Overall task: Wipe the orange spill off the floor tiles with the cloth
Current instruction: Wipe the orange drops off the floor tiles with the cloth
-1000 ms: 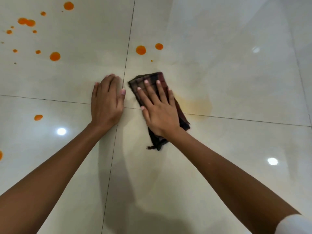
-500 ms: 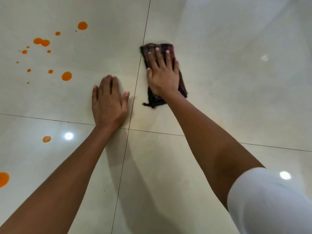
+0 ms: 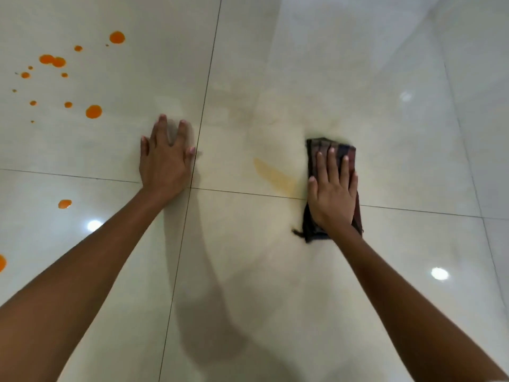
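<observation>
- Right of centre in the frame, how far along is the wiping?
- Partly done, I'd say. The folded dark plaid cloth (image 3: 330, 146) lies flat on the floor tiles (image 3: 391, 106), across a grout line. Just to its left is a pale orange smear (image 3: 272, 175) with a faint yellowish haze above it, so that patch looks wiped but not clean
- And what's left?
- Most of it. A scatter of bright orange drops (image 3: 93, 111) sits untouched in the upper left, one more drop (image 3: 64, 204) lies at mid left, and another is cut off by the left edge. All are well apart from the cloth
- How does the right hand lie?
- The right hand (image 3: 334, 197) rests palm down on top of the cloth. Its fingers (image 3: 332, 164) are straight and slightly spread, pressing rather than gripping. The cloth's far end and a frayed near corner show past the hand
- The left hand?
- The left hand (image 3: 165, 166) is flat on bare tile just left of the vertical grout line, with its fingers (image 3: 159, 130) straight and fanned, holding nothing. My guess is that it props the body
</observation>
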